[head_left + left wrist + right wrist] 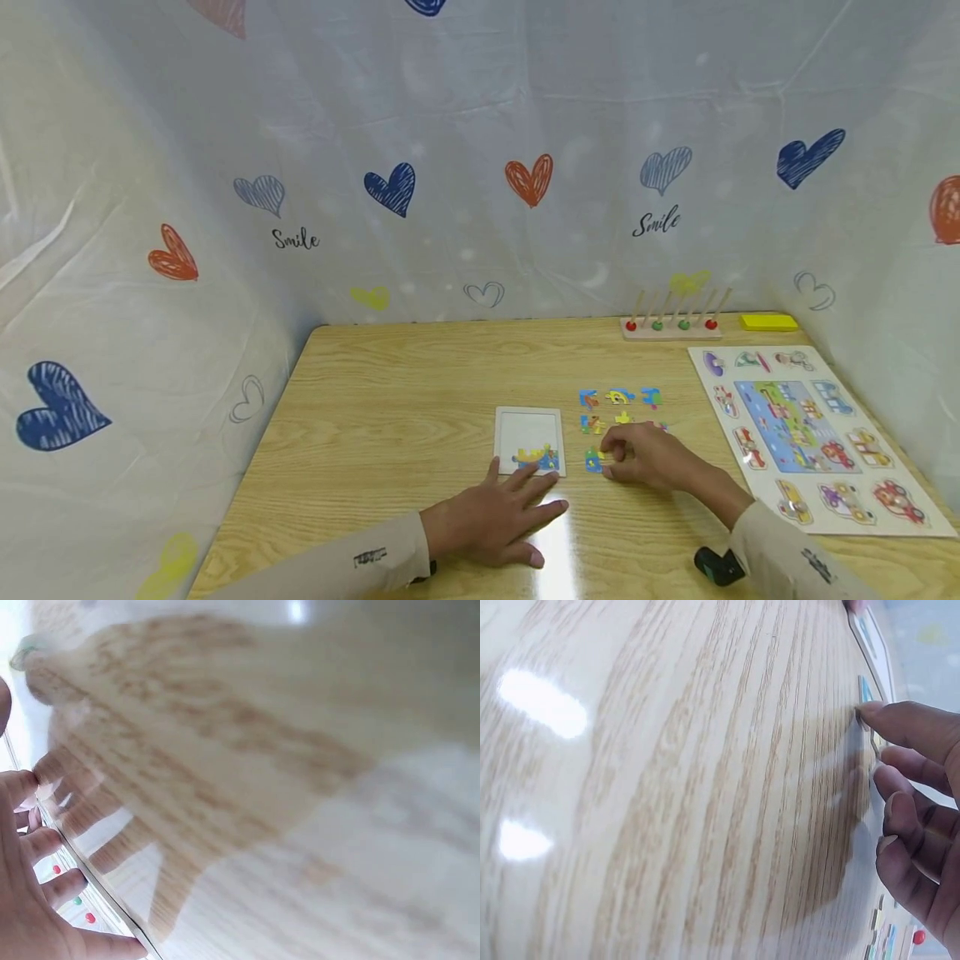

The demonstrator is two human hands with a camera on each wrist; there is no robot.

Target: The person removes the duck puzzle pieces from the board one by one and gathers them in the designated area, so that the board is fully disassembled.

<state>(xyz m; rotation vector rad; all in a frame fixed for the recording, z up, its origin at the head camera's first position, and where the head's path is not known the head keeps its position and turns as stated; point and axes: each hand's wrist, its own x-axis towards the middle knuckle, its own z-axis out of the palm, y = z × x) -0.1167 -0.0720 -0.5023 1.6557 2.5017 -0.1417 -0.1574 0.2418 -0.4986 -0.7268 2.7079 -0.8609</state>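
Observation:
A small white puzzle tray [527,425] lies on the table with joined picture pieces [536,457] along its lower edge. My left hand [501,518] has its fingers spread, the fingertips touching the tray's near edge. In the left wrist view the left hand [34,870] is seen along that edge. To the right of the tray, my right hand [648,457] pinches a blue-and-green puzzle piece [592,461] between thumb and fingers, close to the tabletop. In the right wrist view the right hand [919,795] partly hides that piece.
Loose puzzle pieces lie in rows behind the right hand, among them an arched yellow one [620,397]. A large picture board [723,367] covers the table's right side. At the back stand a peg rack [671,330] and a yellow block [768,322]. A patterned curtain [450,250] hangs behind.

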